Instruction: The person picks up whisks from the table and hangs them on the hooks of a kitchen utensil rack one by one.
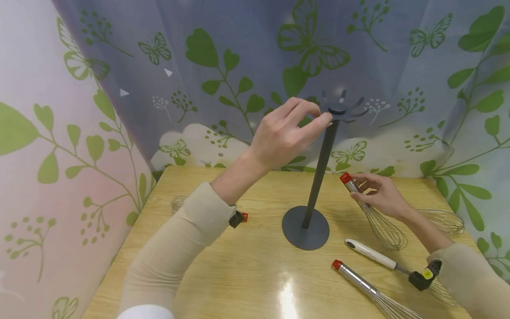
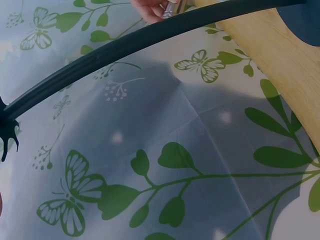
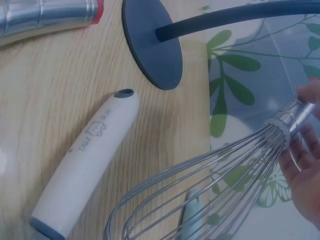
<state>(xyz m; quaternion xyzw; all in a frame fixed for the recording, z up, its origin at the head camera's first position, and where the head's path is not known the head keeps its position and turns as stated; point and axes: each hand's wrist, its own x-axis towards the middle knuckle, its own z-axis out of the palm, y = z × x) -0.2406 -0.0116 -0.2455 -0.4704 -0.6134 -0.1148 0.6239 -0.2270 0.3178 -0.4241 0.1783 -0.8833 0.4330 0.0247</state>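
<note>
A dark utensil stand (image 1: 320,173) with a round base and a ring of hooks stands upright on the table. My left hand (image 1: 284,133) is at its top, thumb and fingertips pinching one of the left hooks. A metal whisk (image 1: 376,217) with a red handle end is in my right hand (image 1: 378,192), gripped by the handle, wires slanting down toward the table. In the right wrist view the whisk (image 3: 280,130) is seen from its wire side, with the fingers around its handle. Only a sliver of the left hand enters the left wrist view.
Below the right hand lie a white-handled utensil (image 1: 370,253) and another red-ended whisk (image 1: 358,279). More whisk wires (image 1: 444,220) lie at the right edge. Behind the left forearm, a whisk (image 1: 177,204) is mostly hidden. A patterned curtain (image 1: 239,66) surrounds the wooden table (image 1: 239,274).
</note>
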